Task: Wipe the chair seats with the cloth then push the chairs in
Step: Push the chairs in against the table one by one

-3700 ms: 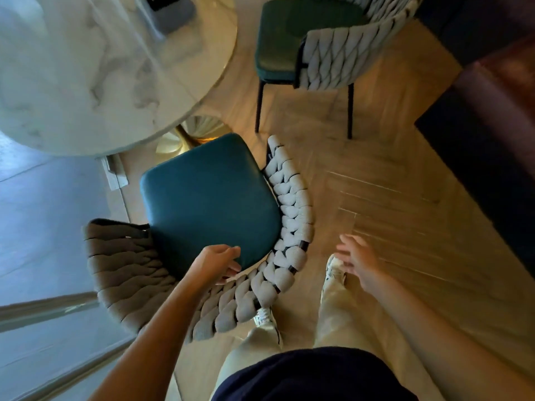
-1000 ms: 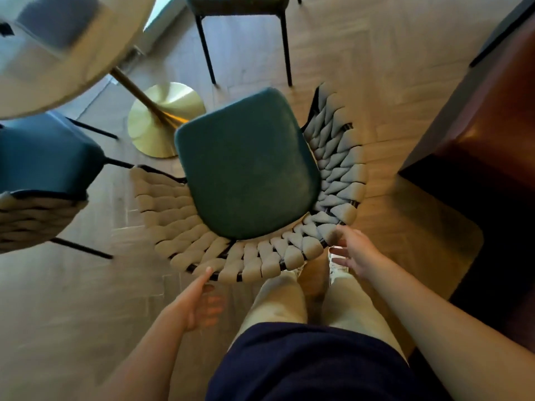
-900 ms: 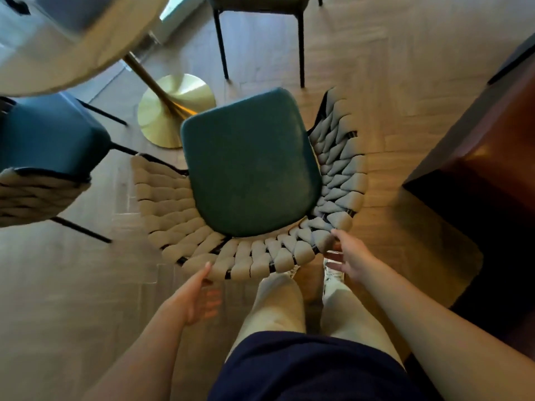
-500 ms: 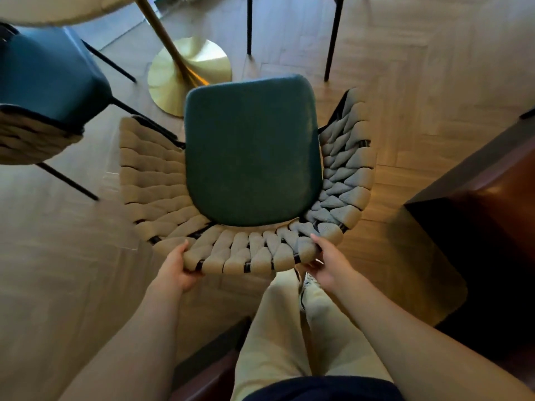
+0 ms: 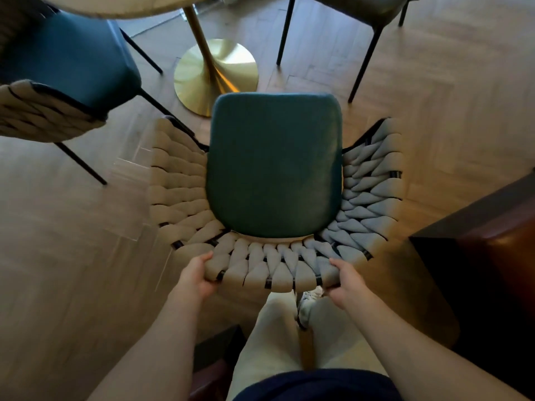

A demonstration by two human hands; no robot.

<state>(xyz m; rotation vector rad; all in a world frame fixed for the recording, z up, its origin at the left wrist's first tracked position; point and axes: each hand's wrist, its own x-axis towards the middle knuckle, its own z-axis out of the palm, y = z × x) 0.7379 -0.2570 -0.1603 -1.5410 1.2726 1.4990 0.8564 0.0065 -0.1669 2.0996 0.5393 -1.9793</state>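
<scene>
The wooden floor [image 5: 405, 117] fills most of the view, with the edge of a round tabletop [image 5: 121, 5] at the top and its gold base [image 5: 215, 73] standing below it. Three chairs surround that base: one to the left [image 5: 66, 70] with its seat partly under the tabletop, one at the upper right [image 5: 359, 7] seen only in part, and the chair in the middle [image 5: 273, 166], directly in front of the person. This middle chair faces the gold base, its teal seat pointing toward the table and its woven backrest [image 5: 269, 267] nearest the person.

The left hand [image 5: 197, 276] and right hand [image 5: 346, 277] each hold the top edge of the backrest, fingers curled closed over the weave. No cloth shows anywhere, and neither hand carries one.

Judging by this grip, the step in hand is pushing this chair in, not wiping. The next move calls for an even forward push from both hands, keeping the chair straight so its front legs pass either side of the gold base and the seat slides under the tabletop.
</scene>
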